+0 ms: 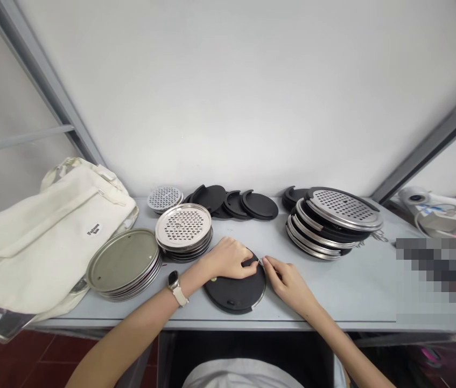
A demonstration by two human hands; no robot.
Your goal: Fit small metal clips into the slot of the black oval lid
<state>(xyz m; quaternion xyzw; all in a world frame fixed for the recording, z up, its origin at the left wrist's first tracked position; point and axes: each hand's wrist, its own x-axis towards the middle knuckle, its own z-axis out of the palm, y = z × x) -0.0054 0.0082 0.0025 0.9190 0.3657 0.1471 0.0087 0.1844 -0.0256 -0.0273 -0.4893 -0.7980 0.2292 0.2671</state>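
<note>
A black round disc [233, 293] lies on the table in front of me, with a thin shiny strip along its right edge. My left hand [233, 261] is over its far part, thumb and fingers closed on the rim. At the disc's right edge my right hand [286, 277] pinches a thin metal wire piece [260, 262] between thumb and forefinger. The fingertips of both hands are almost touching. To the left stands a stack of perforated metal plates [183, 226], and beside it a stack of plain olive-grey metal discs [125, 258].
Several black discs with raised rims [260, 206] lie along the wall. A tall stack of perforated plates and black discs [343, 210] stands at the right, with wire loops sticking out. A cream bag [58, 226] leans at the left. A small perforated plate [165, 198] sits behind.
</note>
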